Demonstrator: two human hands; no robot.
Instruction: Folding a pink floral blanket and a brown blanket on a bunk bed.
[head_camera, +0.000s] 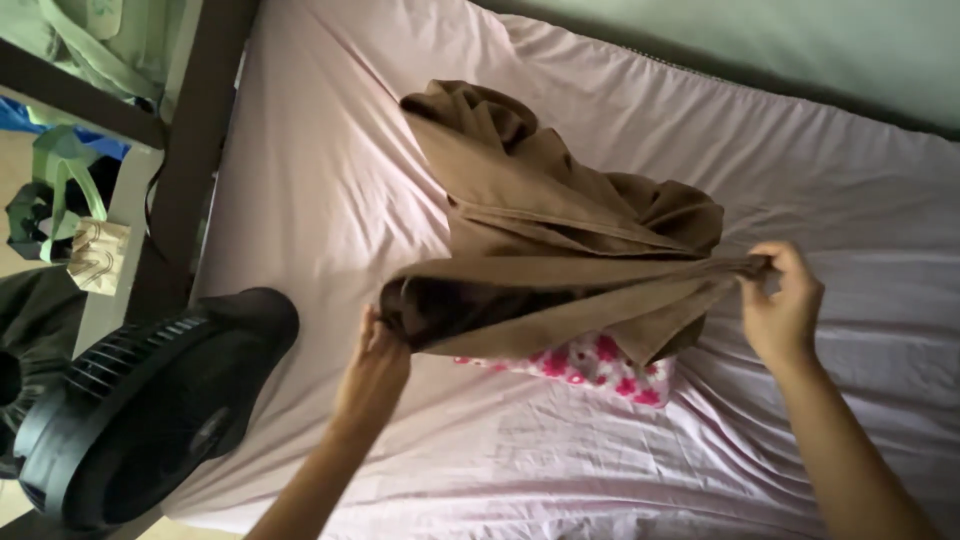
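Overhead, head view: brown garment (560, 240) lies bunched on a bed (330, 200) covered by a pale pink sheet, its lower edge lifted and stretched between both hands. Left hand (375, 365) is closed around the dark bunched end of the cloth. Right hand (782, 305) pinches the opposite end, fingers closed on the fabric. Beneath the stretched edge, a white cloth with pink flowers (600, 365) rests on the sheet. Black fan (140, 410) sits at the bed's left edge. Dark bed frame post (195, 130) stands beside it.
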